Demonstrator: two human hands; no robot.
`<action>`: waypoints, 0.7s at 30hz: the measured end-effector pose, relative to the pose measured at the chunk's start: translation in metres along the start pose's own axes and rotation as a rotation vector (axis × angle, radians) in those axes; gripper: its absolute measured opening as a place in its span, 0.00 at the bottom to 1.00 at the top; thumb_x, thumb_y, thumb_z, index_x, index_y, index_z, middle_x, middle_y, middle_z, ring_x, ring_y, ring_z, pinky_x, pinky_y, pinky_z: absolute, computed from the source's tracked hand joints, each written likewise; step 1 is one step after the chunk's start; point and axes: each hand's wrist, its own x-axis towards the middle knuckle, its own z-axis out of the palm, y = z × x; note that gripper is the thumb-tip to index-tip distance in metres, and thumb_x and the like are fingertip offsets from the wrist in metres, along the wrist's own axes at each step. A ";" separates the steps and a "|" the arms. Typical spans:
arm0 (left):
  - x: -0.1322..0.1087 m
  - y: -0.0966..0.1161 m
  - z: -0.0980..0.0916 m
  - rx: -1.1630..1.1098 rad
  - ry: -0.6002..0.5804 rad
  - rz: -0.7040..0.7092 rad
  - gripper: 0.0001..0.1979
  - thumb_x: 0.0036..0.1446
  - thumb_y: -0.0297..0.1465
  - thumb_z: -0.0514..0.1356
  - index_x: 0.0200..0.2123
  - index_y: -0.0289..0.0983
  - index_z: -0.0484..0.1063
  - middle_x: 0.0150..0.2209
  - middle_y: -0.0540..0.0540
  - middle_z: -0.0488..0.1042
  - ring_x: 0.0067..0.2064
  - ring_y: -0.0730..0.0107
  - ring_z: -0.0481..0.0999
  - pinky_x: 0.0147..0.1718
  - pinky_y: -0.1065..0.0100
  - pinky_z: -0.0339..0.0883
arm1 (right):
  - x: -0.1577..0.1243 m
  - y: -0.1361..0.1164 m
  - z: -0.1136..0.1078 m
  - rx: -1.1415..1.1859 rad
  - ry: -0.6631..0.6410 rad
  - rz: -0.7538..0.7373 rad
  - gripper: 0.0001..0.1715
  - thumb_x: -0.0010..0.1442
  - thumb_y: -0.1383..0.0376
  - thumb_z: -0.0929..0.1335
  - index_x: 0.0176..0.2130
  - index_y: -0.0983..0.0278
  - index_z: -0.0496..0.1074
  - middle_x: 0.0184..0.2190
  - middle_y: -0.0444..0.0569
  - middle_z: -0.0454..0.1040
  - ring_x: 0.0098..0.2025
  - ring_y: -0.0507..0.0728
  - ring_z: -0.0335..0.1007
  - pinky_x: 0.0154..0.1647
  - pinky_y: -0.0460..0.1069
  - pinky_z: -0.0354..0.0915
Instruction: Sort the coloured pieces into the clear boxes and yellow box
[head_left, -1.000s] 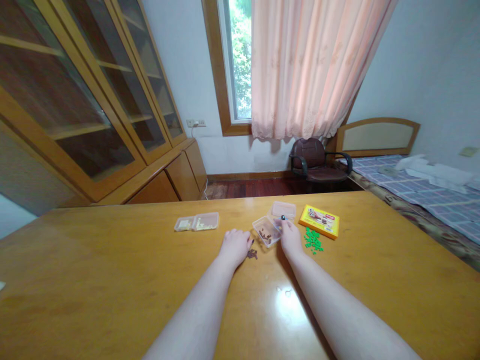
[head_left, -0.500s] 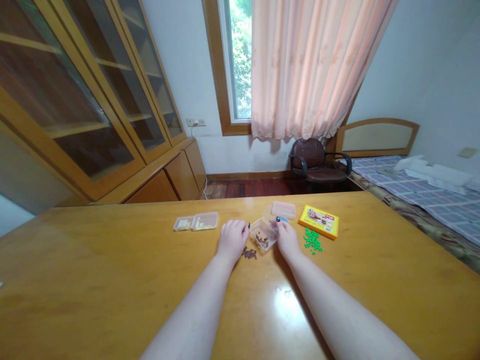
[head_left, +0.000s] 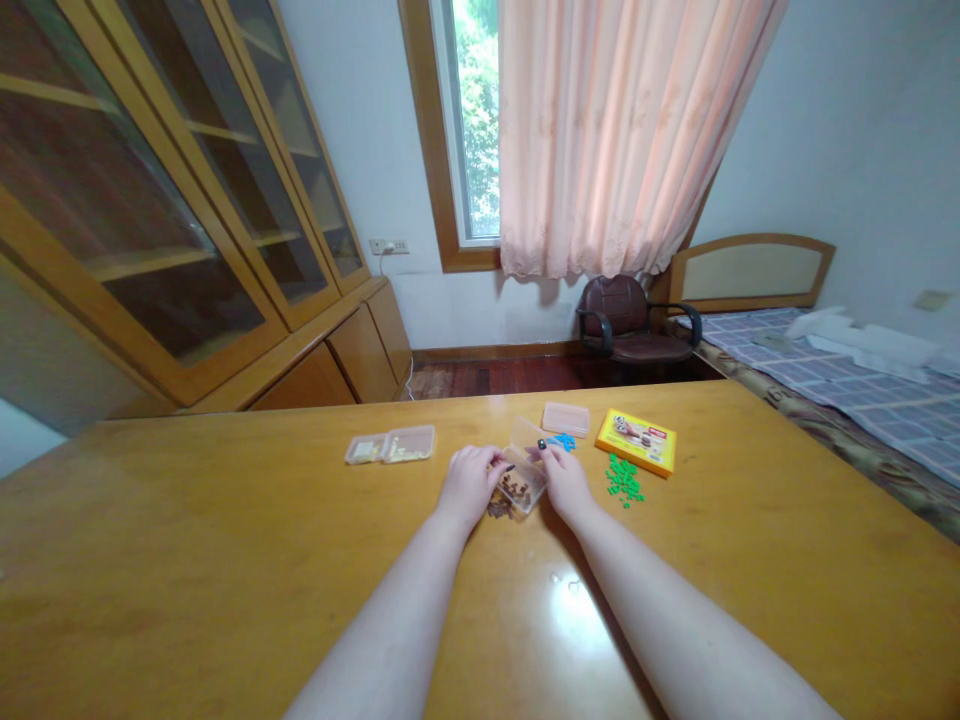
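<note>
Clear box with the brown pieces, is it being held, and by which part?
Yes, apparently: the right hand has the clear box by its right side. The left hand is at its left edge; its grip is unclear.

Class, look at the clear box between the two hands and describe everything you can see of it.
The clear box looks like thin see-through plastic, roughly rectangular, turned cornerwise. Its clear lid stands open at the far side. Small brown pieces lie inside. The right hand appears to hold its right side; the left hand's fingertips are at its left edge. Whether its base touches the table is unclear.
</note>
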 end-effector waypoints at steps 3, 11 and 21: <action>0.001 -0.001 -0.003 -0.010 0.006 -0.024 0.10 0.55 0.34 0.53 0.41 0.40 0.67 0.37 0.49 0.73 0.40 0.69 0.68 0.41 0.68 0.58 | 0.003 0.003 -0.003 0.020 0.070 0.030 0.22 0.52 0.52 0.61 0.30 0.66 0.74 0.31 0.52 0.75 0.36 0.58 0.69 0.38 0.50 0.61; -0.018 0.014 0.000 0.353 -0.184 -0.456 0.28 0.55 0.42 0.48 0.55 0.33 0.56 0.55 0.33 0.60 0.55 0.53 0.59 0.50 0.57 0.53 | 0.008 0.007 -0.009 0.138 0.219 0.163 0.26 0.49 0.50 0.61 0.34 0.67 0.73 0.33 0.53 0.75 0.36 0.59 0.70 0.34 0.50 0.63; -0.020 0.017 0.042 0.217 -0.311 -0.215 0.28 0.57 0.40 0.46 0.59 0.35 0.50 0.62 0.39 0.45 0.63 0.58 0.42 0.58 0.49 0.35 | 0.004 -0.002 -0.006 0.208 0.220 0.197 0.24 0.50 0.52 0.60 0.33 0.67 0.72 0.33 0.54 0.76 0.33 0.59 0.70 0.29 0.50 0.64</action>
